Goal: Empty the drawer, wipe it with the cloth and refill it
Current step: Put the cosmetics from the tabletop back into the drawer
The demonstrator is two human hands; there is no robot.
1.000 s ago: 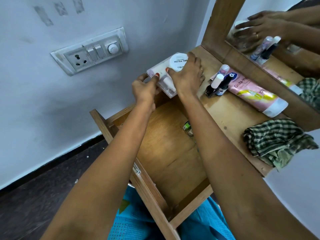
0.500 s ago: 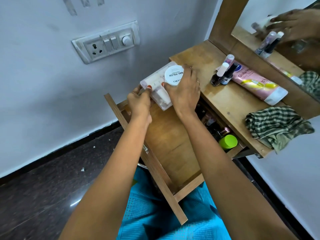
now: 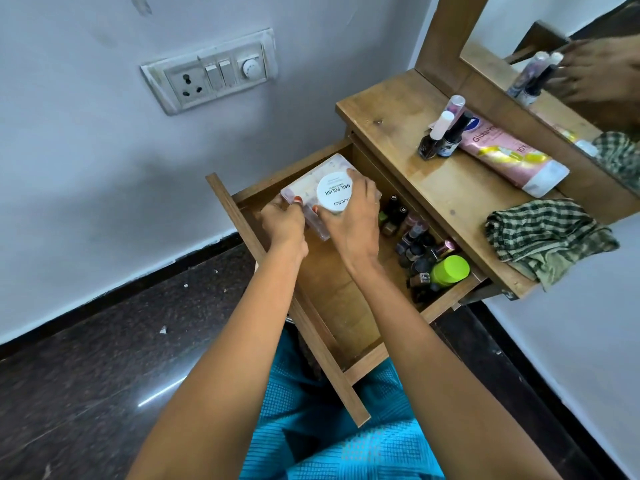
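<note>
1. Head view, centre: an open wooden drawer (image 3: 332, 299) juts out from under a wooden counter (image 3: 450, 188) towards the lower middle of the frame. The left part of its floor is bare.
2. Over the drawer's upper left corner is a clear plastic box (image 3: 311, 187) with a white round jar (image 3: 334, 195) on top, its lid printed "NAIL POLISH". Whether the box rests on the drawer floor cannot be told.
3. The left hand (image 3: 284, 225) grips the box's near left edge, its fingers curled and a red-nailed thumb on top.
4. The right hand (image 3: 353, 216) is curled round the jar from the right, thumb at the jar's near side and fingertips over its far side. It also lies on the box.
5. Along the drawer's right side, partly under the counter edge, stands a crowd of small dark nail polish bottles (image 3: 412, 237). A jar with a lime green lid (image 3: 450, 270) stands at their lower right end.
6. On the counter, upper right of the frame, three upright nail polish bottles (image 3: 443, 133) stand just beside a pink lotion tube (image 3: 512, 157) that lies flat.
7. Lower right of the tube, a crumpled green checked cloth (image 3: 543, 233) lies on the counter with part of it hanging over the edge, apart from both hands.
8. A wood-framed mirror (image 3: 571, 46) rises at the back of the counter.
9. On the wall at upper left is a white switchboard (image 3: 211, 74). A dark polished floor (image 3: 86, 375) fills the lower left, and a blue garment (image 3: 329, 445) shows at the bottom between the forearms.
</note>
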